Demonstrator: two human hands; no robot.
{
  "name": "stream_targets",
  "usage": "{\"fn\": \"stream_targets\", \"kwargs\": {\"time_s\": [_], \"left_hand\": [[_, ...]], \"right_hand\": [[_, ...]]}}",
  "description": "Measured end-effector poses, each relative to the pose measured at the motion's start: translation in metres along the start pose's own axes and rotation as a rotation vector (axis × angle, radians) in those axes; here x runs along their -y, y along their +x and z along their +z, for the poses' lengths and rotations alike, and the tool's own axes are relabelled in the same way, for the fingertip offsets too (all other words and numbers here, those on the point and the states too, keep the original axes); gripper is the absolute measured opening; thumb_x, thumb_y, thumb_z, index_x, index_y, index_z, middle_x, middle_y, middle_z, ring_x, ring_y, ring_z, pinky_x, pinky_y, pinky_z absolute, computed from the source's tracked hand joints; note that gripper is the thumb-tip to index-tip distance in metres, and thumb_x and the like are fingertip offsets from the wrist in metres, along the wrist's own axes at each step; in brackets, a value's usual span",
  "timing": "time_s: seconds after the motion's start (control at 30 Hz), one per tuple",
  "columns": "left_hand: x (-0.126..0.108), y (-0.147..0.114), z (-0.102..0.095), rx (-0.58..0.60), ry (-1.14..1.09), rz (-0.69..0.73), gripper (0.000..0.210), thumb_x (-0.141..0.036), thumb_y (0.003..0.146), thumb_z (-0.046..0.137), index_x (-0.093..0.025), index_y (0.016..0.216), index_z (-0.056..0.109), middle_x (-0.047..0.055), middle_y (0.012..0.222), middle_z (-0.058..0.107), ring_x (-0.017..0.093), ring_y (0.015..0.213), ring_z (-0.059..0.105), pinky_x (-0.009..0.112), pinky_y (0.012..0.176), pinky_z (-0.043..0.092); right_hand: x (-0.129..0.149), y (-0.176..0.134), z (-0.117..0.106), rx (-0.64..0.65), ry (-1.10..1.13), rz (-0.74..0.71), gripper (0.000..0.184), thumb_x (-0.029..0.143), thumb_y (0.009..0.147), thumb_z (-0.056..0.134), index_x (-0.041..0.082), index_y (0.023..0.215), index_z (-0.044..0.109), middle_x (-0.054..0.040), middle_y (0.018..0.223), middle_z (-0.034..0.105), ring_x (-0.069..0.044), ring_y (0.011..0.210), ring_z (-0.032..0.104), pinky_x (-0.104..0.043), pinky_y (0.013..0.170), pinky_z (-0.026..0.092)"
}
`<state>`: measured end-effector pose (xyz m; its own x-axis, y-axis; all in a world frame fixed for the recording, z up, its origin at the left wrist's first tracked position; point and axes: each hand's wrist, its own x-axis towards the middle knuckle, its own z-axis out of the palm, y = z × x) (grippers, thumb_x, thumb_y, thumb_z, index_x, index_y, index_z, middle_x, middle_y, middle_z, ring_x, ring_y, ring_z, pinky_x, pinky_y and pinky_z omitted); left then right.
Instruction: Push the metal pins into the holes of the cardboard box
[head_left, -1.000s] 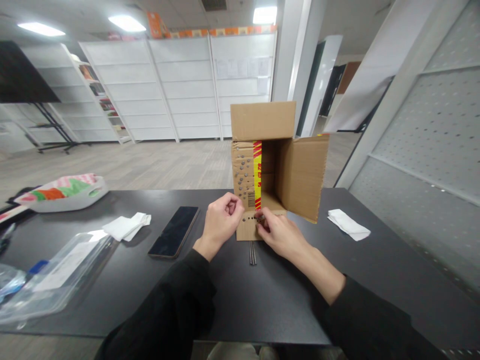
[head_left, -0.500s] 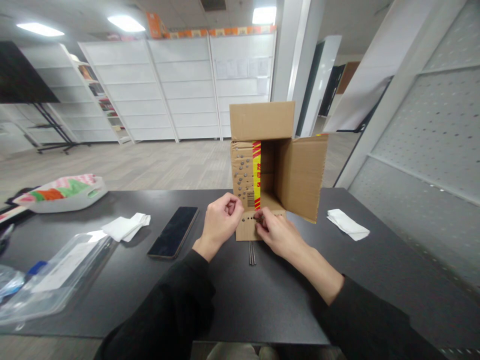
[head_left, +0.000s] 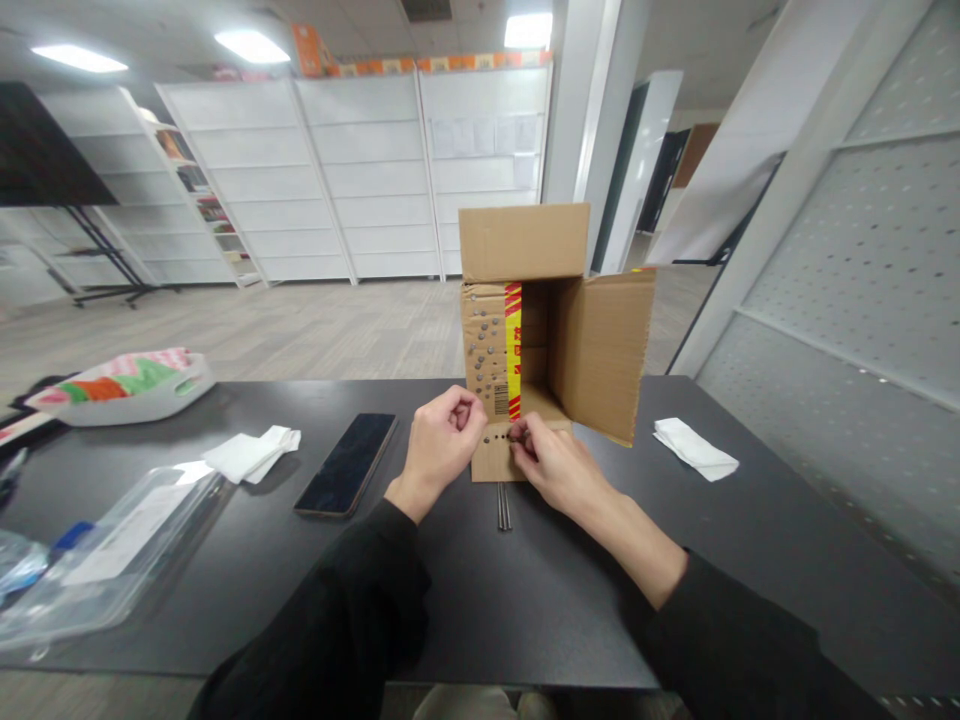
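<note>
A cardboard box (head_left: 606, 350) stands on the table with its front flaps spread. Several round grey metal heads dot the panel left of its opening, beside a yellow-and-red tape strip (head_left: 514, 350). On the lower front flap (head_left: 491, 468) is a row of dark holes, with a metal head near its left end. My right hand (head_left: 559, 468) pinches at this row; whatever its fingertips hold is too small and covered to make out. My left hand (head_left: 446, 432) is curled closed by the box's lower left edge, its grip hidden. Several long thin metal rods (head_left: 504, 508) stick out below the flap.
Left of my hands lie a black phone (head_left: 347, 465), folded white tissues (head_left: 251, 455) and a clear plastic case (head_left: 124, 545). A white tray (head_left: 161, 403) with colourful cloth sits at the far left. Another folded tissue (head_left: 696, 448) lies on the right.
</note>
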<state>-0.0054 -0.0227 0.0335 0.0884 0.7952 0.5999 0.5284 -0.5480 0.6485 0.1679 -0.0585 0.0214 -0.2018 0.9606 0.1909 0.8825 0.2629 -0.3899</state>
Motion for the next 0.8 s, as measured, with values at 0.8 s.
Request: {"fn": "stream_targets", "kwargs": {"time_s": [0.8], "left_hand": [[0.001, 0.000, 0.000, -0.001, 0.010, 0.002, 0.015, -0.026, 0.082, 0.053, -0.017, 0.072, 0.058, -0.004, 0.056, 0.049, 0.007, 0.050, 0.041, 0.020, 0.052, 0.034]], "right_hand": [[0.003, -0.009, -0.018, -0.030, 0.370, -0.279, 0.008, 0.014, 0.081, 0.051, 0.021, 0.083, 0.048, 0.0033, 0.069, 0.056, -0.011, 0.060, 0.050, -0.023, 0.058, 0.034]]}}
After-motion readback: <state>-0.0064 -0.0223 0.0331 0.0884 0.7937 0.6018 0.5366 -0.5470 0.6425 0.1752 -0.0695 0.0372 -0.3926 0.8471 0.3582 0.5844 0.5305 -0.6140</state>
